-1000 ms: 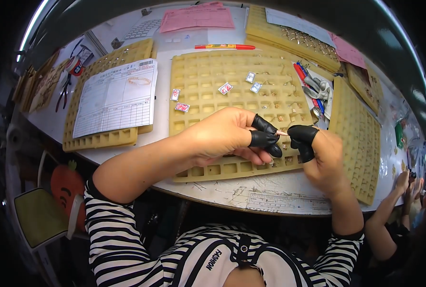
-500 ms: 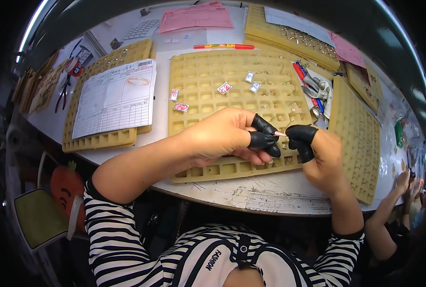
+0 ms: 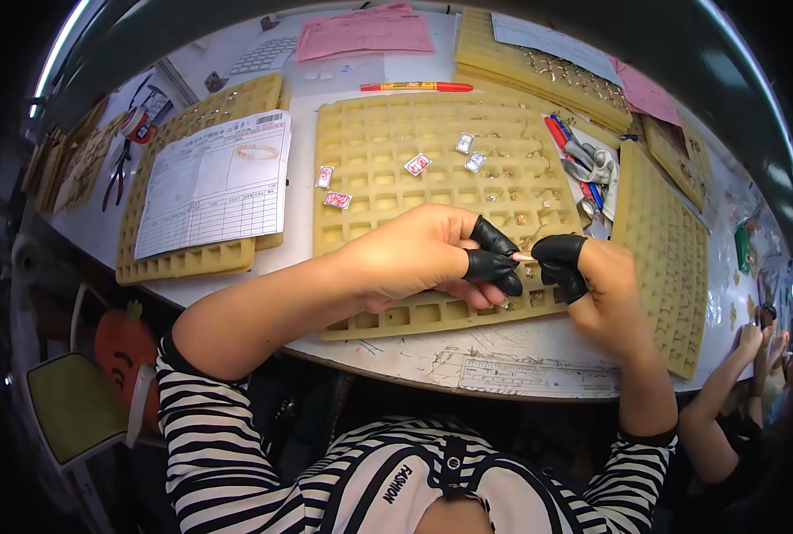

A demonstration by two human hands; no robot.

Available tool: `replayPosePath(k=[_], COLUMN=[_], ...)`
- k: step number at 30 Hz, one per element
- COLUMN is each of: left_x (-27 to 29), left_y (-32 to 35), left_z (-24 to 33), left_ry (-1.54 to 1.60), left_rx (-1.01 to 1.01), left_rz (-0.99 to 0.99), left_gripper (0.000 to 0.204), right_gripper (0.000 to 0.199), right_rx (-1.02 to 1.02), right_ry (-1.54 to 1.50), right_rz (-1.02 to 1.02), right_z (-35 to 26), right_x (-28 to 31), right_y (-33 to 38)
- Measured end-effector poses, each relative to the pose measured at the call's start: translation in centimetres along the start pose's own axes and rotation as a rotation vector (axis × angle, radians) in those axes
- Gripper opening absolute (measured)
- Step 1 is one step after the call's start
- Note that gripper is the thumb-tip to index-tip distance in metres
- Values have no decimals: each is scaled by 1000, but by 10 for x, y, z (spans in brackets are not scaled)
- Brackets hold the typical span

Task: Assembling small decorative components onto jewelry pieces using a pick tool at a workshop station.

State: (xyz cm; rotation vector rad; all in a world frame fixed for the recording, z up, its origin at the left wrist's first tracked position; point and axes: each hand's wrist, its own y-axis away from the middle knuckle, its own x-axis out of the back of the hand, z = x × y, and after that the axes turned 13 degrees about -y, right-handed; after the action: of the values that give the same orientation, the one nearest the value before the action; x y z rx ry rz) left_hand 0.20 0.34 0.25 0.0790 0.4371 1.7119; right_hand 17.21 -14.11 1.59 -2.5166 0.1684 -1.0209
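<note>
A small, slender, pale piece (image 3: 523, 257) is pinched between the covered fingertips of the left hand (image 3: 418, 245), its exact kind too small to be told. Its other end is met by the right hand (image 3: 608, 280), whose thumb and forefinger are curled narrowly together; whether the piece is gripped there cannot be told. Black finger covers (image 3: 494, 236) are worn on both hands. The piece is held above the right front part of the central yellow tray (image 3: 432, 332), which is divided into many compartments. Small shiny items (image 3: 521, 219) are held in compartments on the right part of that tray, and five small printed tags (image 3: 418, 164) are scattered over its left and middle parts. A red and yellow marker (image 3: 417, 86) is laid along the tray's far edge. Red and blue pens are bunched with a grey item just beside its right edge, and beyond them a second compartmented tray (image 3: 672, 258) is set. To the left of the central tray, a printed sheet (image 3: 214, 182) is rested on another yellow tray (image 3: 183, 264). Pink papers (image 3: 365, 36) are placed beyond it, and a ruler (image 3: 539, 376) is seen on the tabletop (image 3: 396, 360) before its near edge.
</note>
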Motion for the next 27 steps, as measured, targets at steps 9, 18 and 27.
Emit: replayPosePath(k=[9, 18, 27], left_x=[0, -1, -2], left_y=[0, 0, 0], left_z=[0, 0, 2], left_ry=[23, 13, -5], left_rx=[3, 0, 12], left_rz=[0, -2, 9], left_gripper=[22, 21, 21], right_gripper=[32, 30, 25], right_rx=[-44, -3, -54], right_ry=[-92, -48, -100], right_rz=[30, 3, 36], right_z=[0, 2, 3], right_x=[-5, -3, 3], right_y=[-1, 1, 2])
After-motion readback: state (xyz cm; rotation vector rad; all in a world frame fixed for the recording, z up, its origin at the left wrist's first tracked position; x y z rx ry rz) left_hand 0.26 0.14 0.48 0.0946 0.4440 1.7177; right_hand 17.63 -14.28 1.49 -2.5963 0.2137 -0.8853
